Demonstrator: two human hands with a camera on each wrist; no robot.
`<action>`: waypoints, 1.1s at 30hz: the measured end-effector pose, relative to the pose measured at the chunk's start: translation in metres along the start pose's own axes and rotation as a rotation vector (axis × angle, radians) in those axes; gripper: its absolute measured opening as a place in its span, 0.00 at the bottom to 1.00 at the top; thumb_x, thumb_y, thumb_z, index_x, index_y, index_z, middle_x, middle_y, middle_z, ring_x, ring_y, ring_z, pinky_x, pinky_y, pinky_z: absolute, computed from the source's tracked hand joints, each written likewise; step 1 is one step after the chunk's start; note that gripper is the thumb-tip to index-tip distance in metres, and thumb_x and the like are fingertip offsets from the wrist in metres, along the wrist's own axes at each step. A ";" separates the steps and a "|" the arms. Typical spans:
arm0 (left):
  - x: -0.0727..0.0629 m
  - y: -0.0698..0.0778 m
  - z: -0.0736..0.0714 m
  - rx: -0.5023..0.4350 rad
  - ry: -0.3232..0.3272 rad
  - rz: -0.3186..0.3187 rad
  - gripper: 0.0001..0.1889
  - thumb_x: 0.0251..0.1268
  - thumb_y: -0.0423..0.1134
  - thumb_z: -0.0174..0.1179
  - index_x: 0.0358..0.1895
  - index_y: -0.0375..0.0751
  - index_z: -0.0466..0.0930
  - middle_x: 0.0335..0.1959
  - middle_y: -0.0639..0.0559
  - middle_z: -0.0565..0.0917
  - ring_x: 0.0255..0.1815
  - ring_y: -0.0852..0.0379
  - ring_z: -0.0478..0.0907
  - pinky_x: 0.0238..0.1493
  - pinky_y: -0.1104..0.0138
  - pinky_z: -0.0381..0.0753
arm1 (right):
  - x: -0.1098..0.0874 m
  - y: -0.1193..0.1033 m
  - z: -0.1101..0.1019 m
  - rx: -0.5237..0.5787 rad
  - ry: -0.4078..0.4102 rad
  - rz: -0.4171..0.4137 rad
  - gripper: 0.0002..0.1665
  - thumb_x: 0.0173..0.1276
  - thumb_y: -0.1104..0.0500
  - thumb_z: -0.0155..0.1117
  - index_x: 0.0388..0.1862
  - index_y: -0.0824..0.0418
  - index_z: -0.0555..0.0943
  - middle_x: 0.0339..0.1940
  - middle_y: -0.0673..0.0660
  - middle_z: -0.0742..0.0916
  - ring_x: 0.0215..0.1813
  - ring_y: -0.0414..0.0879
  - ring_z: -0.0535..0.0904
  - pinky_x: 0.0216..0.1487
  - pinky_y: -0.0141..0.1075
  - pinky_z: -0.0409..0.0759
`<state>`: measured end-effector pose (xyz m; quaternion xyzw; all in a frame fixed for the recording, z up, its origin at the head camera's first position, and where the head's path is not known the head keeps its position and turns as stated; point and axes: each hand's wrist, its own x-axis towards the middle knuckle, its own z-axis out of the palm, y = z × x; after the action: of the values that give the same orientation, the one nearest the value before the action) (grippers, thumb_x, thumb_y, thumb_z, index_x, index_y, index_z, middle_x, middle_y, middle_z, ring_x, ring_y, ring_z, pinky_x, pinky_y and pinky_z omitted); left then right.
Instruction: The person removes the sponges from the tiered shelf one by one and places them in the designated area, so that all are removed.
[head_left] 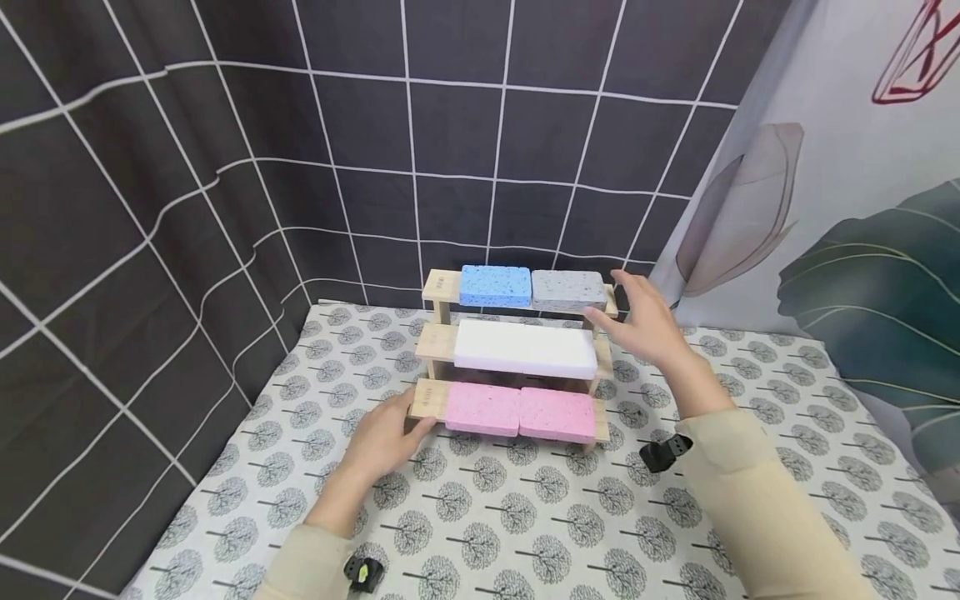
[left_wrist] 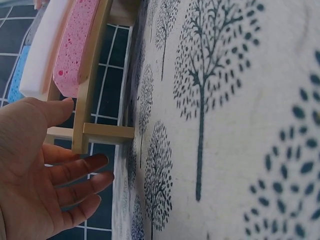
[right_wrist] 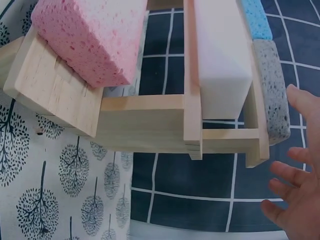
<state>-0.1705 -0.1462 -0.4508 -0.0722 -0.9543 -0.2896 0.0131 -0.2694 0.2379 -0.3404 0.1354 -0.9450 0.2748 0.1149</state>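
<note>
A three-tier wooden rack (head_left: 435,340) stands on the table. Two pink sponges (head_left: 483,408) lie on its lowest step. The middle step carries a long white foam block (head_left: 525,346). On top, a blue sponge (head_left: 495,286) lies left of a grey sponge (head_left: 567,289). My left hand (head_left: 381,435) is at the left end of the lowest step, thumb and relaxed fingers on either side of the board end (left_wrist: 80,142). Beside the grey sponge and the top step's right end, my right hand (head_left: 647,321) has its fingers spread, holding nothing.
A cloth printed with trees (head_left: 480,542) covers the table. Behind and to the left hangs a dark curtain with a white grid (head_left: 457,133). At the right is a pale curtain with leaf prints (head_left: 847,208). Each sleeve has a small black wrist device (head_left: 665,452) beside it.
</note>
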 end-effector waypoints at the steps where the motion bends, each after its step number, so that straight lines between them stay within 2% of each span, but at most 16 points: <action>1: 0.000 0.000 0.000 0.000 0.000 0.000 0.38 0.70 0.53 0.64 0.76 0.38 0.63 0.67 0.34 0.75 0.66 0.33 0.73 0.69 0.41 0.69 | 0.001 0.000 0.001 -0.007 -0.005 0.006 0.52 0.71 0.38 0.62 0.80 0.67 0.56 0.74 0.73 0.67 0.75 0.71 0.58 0.71 0.70 0.57; 8: -0.002 -0.002 0.000 0.005 0.005 0.009 0.36 0.69 0.52 0.65 0.75 0.42 0.66 0.64 0.35 0.78 0.63 0.34 0.76 0.66 0.41 0.72 | 0.009 -0.002 0.007 -0.031 -0.036 0.028 0.57 0.70 0.34 0.62 0.80 0.69 0.53 0.77 0.74 0.63 0.76 0.71 0.57 0.73 0.69 0.56; 17: -0.003 -0.005 -0.001 -0.003 -0.015 0.028 0.39 0.67 0.54 0.66 0.77 0.46 0.63 0.68 0.37 0.75 0.66 0.34 0.74 0.68 0.40 0.70 | 0.020 -0.002 0.016 -0.030 -0.049 0.028 0.59 0.69 0.34 0.62 0.82 0.67 0.48 0.80 0.73 0.57 0.80 0.70 0.50 0.77 0.66 0.48; 26: -0.001 -0.006 0.000 -0.005 -0.017 0.033 0.39 0.67 0.54 0.66 0.77 0.46 0.63 0.69 0.38 0.74 0.66 0.34 0.73 0.68 0.40 0.70 | 0.026 -0.002 0.019 0.042 -0.036 0.042 0.59 0.65 0.40 0.71 0.80 0.69 0.53 0.78 0.72 0.63 0.77 0.71 0.55 0.74 0.68 0.54; 28: -0.001 -0.007 -0.001 -0.004 -0.021 0.030 0.39 0.67 0.55 0.65 0.78 0.46 0.63 0.69 0.38 0.74 0.67 0.35 0.73 0.68 0.40 0.70 | 0.025 0.000 0.019 0.052 -0.023 0.036 0.58 0.64 0.41 0.73 0.80 0.69 0.56 0.74 0.71 0.68 0.72 0.70 0.62 0.71 0.66 0.60; 30: 0.000 -0.008 0.000 -0.004 -0.022 0.032 0.39 0.67 0.55 0.65 0.78 0.46 0.62 0.69 0.37 0.75 0.66 0.34 0.74 0.67 0.40 0.70 | 0.024 0.001 0.019 0.063 -0.009 0.026 0.57 0.62 0.42 0.75 0.78 0.69 0.60 0.69 0.70 0.72 0.64 0.67 0.68 0.64 0.62 0.68; 33: 0.000 -0.008 -0.001 -0.002 -0.021 0.033 0.40 0.67 0.54 0.66 0.78 0.46 0.62 0.69 0.36 0.75 0.66 0.34 0.74 0.67 0.39 0.70 | 0.022 0.003 0.018 0.064 0.014 0.010 0.55 0.60 0.42 0.78 0.76 0.69 0.65 0.65 0.69 0.74 0.60 0.66 0.70 0.60 0.61 0.71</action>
<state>-0.1716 -0.1530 -0.4543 -0.0911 -0.9528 -0.2894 0.0079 -0.2938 0.2264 -0.3498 0.1324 -0.9355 0.3064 0.1158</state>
